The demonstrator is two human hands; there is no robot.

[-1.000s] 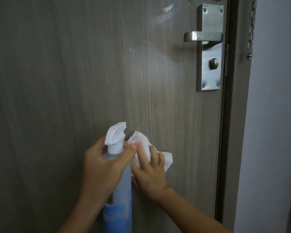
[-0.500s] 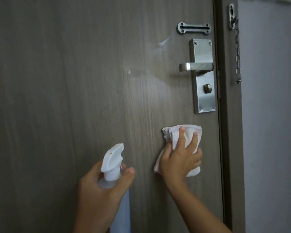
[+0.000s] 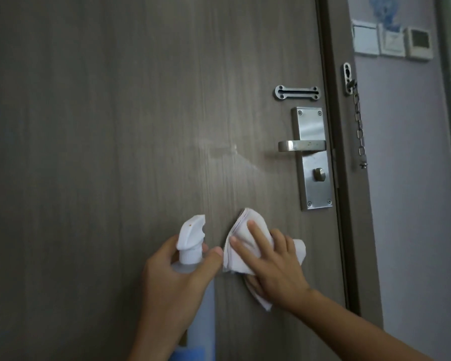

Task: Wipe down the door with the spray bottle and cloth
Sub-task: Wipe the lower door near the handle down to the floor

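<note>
A grey-brown wood-grain door (image 3: 115, 126) fills most of the view. My left hand (image 3: 175, 287) grips the neck of a clear spray bottle (image 3: 190, 238) with a white trigger head, held upright close to the door. My right hand (image 3: 274, 264) presses a crumpled white cloth (image 3: 241, 235) flat against the door with straight fingers, just right of the bottle and below the handle plate. A faint wet streak (image 3: 227, 149) shows left of the lever.
A steel lever handle (image 3: 301, 145) on a plate with a thumb turn sits at the door's right edge, and a chain-slot plate (image 3: 296, 93) above it. A door chain (image 3: 358, 126) hangs from the frame. Wall switches (image 3: 391, 43) are on the lilac wall.
My right hand has slid the cloth left and down, from under the handle plate to beside the bottle. The view has tilted up, so the lock hardware sits lower in the frame.
</note>
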